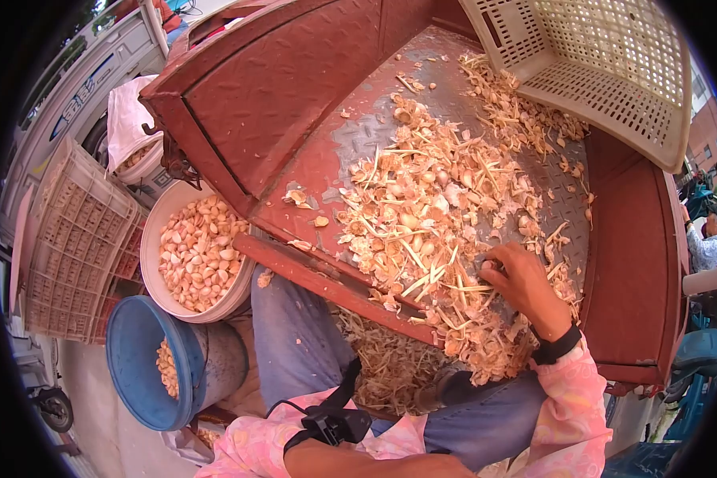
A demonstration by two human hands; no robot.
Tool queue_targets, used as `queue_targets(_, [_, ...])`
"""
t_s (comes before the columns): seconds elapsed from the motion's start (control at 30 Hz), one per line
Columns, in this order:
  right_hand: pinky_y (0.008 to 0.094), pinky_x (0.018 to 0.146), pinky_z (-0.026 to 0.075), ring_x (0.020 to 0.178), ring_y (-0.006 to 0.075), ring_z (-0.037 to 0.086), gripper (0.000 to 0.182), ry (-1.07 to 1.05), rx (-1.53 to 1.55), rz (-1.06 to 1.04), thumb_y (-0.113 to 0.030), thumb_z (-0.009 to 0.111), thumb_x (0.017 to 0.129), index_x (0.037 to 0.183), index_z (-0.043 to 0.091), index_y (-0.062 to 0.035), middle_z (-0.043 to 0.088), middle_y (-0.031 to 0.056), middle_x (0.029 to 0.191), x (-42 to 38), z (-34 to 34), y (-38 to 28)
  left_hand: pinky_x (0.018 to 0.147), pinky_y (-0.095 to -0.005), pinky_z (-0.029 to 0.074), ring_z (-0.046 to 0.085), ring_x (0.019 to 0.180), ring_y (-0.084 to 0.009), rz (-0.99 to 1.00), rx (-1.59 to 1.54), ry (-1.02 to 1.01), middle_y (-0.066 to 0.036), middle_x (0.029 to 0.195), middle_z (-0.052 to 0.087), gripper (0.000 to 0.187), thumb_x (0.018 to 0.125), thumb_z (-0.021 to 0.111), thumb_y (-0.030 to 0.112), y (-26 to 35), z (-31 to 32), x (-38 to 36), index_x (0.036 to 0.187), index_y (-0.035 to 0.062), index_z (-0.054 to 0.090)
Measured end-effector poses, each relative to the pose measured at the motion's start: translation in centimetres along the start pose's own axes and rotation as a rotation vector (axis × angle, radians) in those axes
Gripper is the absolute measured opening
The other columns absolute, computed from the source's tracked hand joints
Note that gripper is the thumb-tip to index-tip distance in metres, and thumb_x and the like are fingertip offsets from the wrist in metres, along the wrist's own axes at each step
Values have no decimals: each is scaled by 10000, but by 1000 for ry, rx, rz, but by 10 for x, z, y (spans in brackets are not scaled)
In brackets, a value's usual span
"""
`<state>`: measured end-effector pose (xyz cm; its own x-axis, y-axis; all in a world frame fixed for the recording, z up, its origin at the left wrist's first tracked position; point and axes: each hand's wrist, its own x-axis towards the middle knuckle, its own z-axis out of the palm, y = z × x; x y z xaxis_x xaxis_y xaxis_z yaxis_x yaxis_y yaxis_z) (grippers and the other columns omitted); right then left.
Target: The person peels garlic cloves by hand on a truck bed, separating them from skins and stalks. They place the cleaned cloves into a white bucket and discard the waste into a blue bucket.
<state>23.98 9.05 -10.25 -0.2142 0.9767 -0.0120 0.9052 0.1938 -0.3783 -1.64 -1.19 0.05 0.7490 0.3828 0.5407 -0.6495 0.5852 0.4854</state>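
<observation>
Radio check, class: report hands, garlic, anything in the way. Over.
Right hand at garlic pile, grip unclear. Left arm at bottom edge, grip unseen. Pale stems and papery skins litter the pile. Over.

The one cam was head-worn, super wide, fisheye-style with dark curved edges, and it looked forward and steeply down over the wearer's jeans (pixel 299 342). The right hand (pixel 522 283) and garlic pile (pixel 422 215) sat pretty close, right of center, with the red metal bed (pixel 255 103) running diagonally across. Buckets (pixel 155 239) filled the left, and the street scooters (pixel 697 350) were way farther back at the right edge.
</observation>
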Motion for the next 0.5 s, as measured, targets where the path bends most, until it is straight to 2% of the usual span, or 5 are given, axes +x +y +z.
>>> queue_targets(0.1, [419, 665, 444, 785, 357, 573, 163, -52, 66, -94, -142, 666, 779, 883, 592, -41, 563, 162, 804, 1, 3, 0, 628, -216, 418, 550, 697, -134, 224, 444, 496, -103, 759, 540, 239, 899, 570, 102, 38, -12, -38, 1061, -69, 530])
queue_targets(0.2, [394, 658, 449, 757, 326, 573, 183, 43, 241, -152, -98, 673, 776, 941, 615, -41, 572, 146, 794, 2, 6, -1, 508, -148, 335, 384, 581, -27, 623, 1153, 1353, -68, 814, 531, 209, 919, 547, 115, 104, -77, -112, 1078, -21, 548])
queue_targets(0.23, [386, 656, 451, 750, 317, 573, 195, 83, 316, -180, -88, 674, 776, 958, 621, -42, 573, 141, 792, 2, 6, -1, 615, -166, 421, 513, 686, -53, 487, 1357, 1539, -89, 905, 600, 235, 910, 555, 116, 133, -102, -151, 1100, -23, 565])
queue_targets(0.33, [352, 667, 459, 752, 272, 579, 241, 24, 386, -150, -59, 685, 774, 1008, 632, -37, 577, 125, 801, 1, 1, -13, 805, -238, 464, 586, 882, -130, 148, 1974, 1731, -114, 1029, 611, 285, 918, 537, 110, 146, -145, -213, 1166, -30, 551])
queue_targets(0.5, [334, 635, 482, 724, 254, 602, 271, -6, 401, -292, -50, 689, 771, 1024, 595, -24, 570, 125, 826, 5, 4, -39, 846, -254, 458, 578, 986, -136, 134, 1286, 1146, -112, 1091, 567, 348, 899, 567, 69, 32, -123, -71, 1218, -55, 511])
